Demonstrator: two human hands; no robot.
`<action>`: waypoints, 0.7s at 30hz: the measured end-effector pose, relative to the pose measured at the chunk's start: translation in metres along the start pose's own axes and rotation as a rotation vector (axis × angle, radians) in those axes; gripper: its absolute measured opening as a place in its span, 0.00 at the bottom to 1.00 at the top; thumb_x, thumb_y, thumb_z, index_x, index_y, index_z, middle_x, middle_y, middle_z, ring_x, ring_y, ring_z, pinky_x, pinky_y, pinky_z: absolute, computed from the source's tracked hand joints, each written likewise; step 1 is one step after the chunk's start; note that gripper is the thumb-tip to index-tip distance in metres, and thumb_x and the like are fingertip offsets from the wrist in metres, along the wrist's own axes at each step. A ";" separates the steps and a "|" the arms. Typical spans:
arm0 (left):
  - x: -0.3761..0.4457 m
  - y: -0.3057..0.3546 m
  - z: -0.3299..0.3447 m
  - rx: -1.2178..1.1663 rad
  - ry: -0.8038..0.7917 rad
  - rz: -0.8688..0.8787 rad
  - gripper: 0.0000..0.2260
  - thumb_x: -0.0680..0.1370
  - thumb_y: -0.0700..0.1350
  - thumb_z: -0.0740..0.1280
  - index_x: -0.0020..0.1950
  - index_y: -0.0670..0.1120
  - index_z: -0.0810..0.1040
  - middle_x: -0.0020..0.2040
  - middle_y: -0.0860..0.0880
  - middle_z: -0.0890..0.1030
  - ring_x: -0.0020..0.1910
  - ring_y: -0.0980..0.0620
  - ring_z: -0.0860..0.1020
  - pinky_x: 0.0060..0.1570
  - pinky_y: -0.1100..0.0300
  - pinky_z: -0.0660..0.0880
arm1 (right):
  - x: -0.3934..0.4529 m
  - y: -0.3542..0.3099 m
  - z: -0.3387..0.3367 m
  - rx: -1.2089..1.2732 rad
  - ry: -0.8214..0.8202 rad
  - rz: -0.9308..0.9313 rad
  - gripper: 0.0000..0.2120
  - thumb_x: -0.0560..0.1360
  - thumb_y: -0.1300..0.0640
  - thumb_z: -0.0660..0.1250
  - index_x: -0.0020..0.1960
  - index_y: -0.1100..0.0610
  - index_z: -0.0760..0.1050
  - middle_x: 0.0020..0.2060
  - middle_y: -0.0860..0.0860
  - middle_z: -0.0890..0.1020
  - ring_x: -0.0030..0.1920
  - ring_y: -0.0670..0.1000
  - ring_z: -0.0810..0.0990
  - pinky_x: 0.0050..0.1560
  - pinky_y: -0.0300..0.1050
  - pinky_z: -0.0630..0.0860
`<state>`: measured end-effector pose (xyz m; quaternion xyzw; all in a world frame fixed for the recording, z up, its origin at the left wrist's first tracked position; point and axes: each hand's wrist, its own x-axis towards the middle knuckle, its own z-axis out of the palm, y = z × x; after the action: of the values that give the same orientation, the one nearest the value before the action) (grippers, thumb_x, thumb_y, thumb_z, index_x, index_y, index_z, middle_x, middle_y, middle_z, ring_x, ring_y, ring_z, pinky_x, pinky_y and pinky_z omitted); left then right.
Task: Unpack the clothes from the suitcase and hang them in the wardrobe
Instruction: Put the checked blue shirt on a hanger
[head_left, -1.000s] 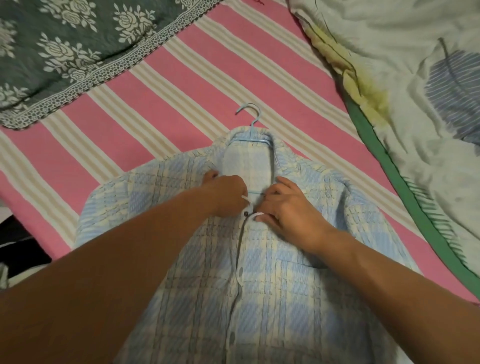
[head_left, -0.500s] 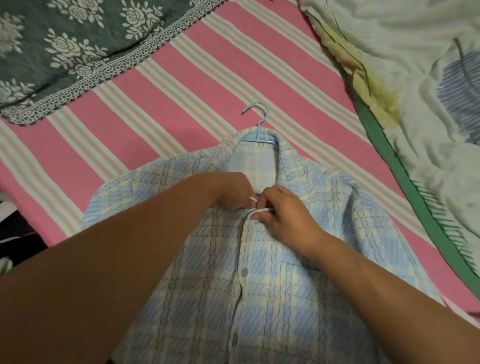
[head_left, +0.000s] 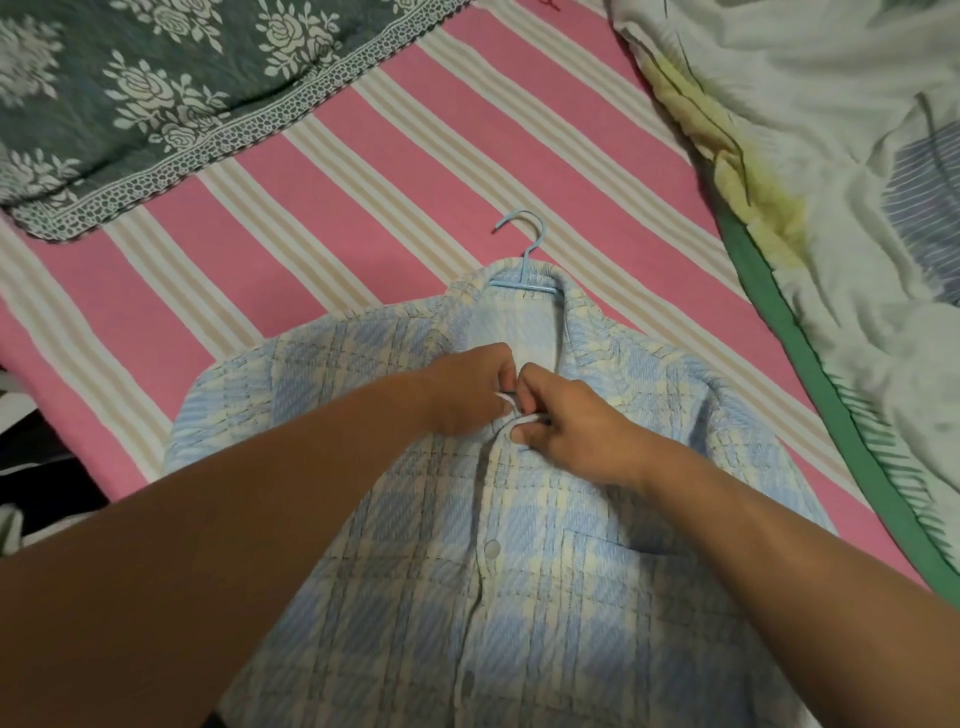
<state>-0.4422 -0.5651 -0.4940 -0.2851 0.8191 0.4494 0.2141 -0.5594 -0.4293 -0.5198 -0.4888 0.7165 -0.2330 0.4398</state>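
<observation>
Shirt (head_left: 545, 597) pale blue-and-cream plaid; hanger (head_left: 524, 260) light blue; sheet (head_left: 363, 171) pink with beige-and-white stripes; blanket (head_left: 130, 78) grey-green, white roses.

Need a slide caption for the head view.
Both hands, left and right, pinch the plaid shirt front, hanger inside, on the striped bed.

single head-worn wide-angle view, looking forward and steeply down onto the bed (head_left: 322, 171) from close above. both forearms enter from the bottom edge, and the shirt (head_left: 545, 597) fills the lower centre at near range.
</observation>
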 end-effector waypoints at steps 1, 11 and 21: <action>0.000 0.001 -0.001 0.020 -0.008 0.002 0.05 0.81 0.44 0.65 0.53 0.48 0.70 0.51 0.46 0.78 0.47 0.48 0.75 0.43 0.53 0.71 | 0.001 -0.002 0.001 -0.047 -0.012 -0.029 0.18 0.77 0.66 0.67 0.41 0.50 0.62 0.37 0.47 0.72 0.35 0.44 0.68 0.37 0.46 0.72; 0.004 -0.007 -0.009 -0.014 -0.058 -0.037 0.01 0.82 0.45 0.67 0.53 0.49 0.77 0.42 0.53 0.77 0.38 0.56 0.73 0.37 0.59 0.68 | -0.017 0.024 0.008 -0.079 0.167 -0.210 0.07 0.74 0.58 0.75 0.50 0.50 0.83 0.46 0.41 0.84 0.50 0.42 0.81 0.75 0.45 0.62; 0.003 0.001 -0.005 -0.060 -0.035 -0.057 0.04 0.81 0.45 0.68 0.55 0.47 0.78 0.42 0.52 0.76 0.37 0.56 0.72 0.36 0.59 0.67 | -0.024 0.031 0.022 0.007 0.304 -0.194 0.08 0.73 0.63 0.75 0.46 0.50 0.81 0.45 0.46 0.84 0.49 0.47 0.82 0.70 0.45 0.68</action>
<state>-0.4456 -0.5702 -0.4930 -0.3069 0.7928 0.4724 0.2325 -0.5524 -0.3932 -0.5450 -0.5134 0.7234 -0.3480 0.3033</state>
